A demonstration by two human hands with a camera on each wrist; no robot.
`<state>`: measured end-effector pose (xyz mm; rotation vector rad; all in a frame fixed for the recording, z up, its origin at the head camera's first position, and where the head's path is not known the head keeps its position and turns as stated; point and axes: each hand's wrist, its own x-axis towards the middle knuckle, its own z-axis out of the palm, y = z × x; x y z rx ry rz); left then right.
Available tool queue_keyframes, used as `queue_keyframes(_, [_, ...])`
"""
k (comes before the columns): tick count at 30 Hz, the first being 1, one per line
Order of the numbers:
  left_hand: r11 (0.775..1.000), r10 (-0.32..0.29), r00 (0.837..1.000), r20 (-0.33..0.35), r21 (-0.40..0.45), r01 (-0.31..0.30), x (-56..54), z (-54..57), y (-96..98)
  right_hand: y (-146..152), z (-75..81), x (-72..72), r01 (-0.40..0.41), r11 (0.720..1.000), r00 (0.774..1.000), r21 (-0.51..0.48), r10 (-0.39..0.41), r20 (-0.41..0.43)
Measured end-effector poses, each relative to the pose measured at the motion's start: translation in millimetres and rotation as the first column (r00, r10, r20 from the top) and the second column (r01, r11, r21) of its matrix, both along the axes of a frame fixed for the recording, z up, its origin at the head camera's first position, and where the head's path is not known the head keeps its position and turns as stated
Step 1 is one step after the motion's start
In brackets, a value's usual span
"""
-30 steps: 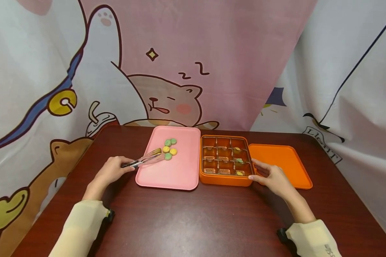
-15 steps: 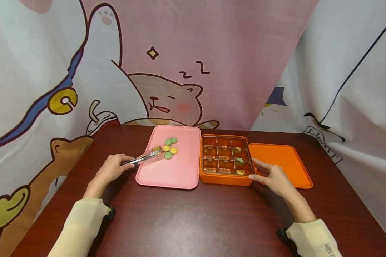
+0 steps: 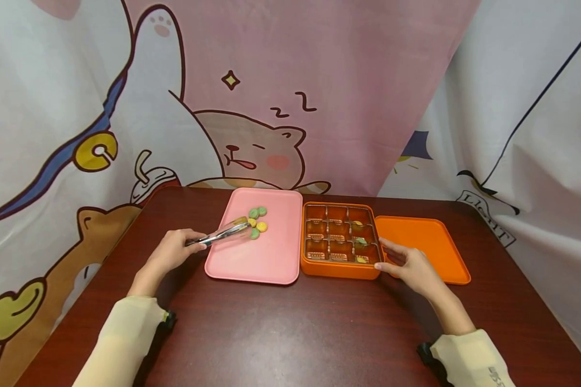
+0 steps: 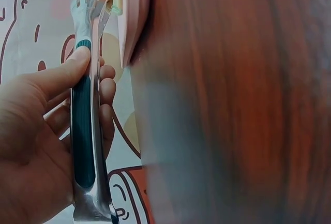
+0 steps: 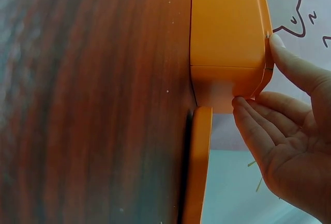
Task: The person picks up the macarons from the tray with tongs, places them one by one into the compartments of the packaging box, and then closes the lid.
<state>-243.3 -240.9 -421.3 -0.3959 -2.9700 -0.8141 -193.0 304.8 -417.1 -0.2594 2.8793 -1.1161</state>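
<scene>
And the left grip (image 3: pixel 170 251) is clamped round the tongs (image 3: pixel 228 231), their tips right by the yellow pieces (image 3: pixel 262 227) (contact, I can't call), with green pieces (image 3: pixel 254 214) close by on the pink tray (image 3: pixel 273 260)! Across the desk (image 3: pixel 295 333), the right grip (image 3: pixel 411 270) has thumb and fingers apart, touching the orange box (image 3: pixel 339 270) at its near corner, a flat orange panel (image 3: pixel 428 244) lying just beside it.

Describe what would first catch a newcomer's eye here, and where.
Probably the sleeping cartoon animal on the curtain behind the table. Next, a pink tray of green and yellow discs, under tongs in the left hand. Right of it, the right hand touches an orange nine-compartment box.
</scene>
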Motion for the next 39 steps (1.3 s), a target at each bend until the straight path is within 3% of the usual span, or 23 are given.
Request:
queue_keyframes(17, [0.999,-0.03,1.0,-0.003,0.04,0.031,-3.4,4.6,17.9,0,-0.9,0.4,-0.003,1.0,1.0,-0.005,0.003,0.005])
queue_keyframes(39, [0.991,-0.103,0.993,-0.064,0.079,0.108,-6.3,15.1,55.5,-1,0.3,0.4,0.004,1.0,1.0,0.001,-0.004,-0.006])
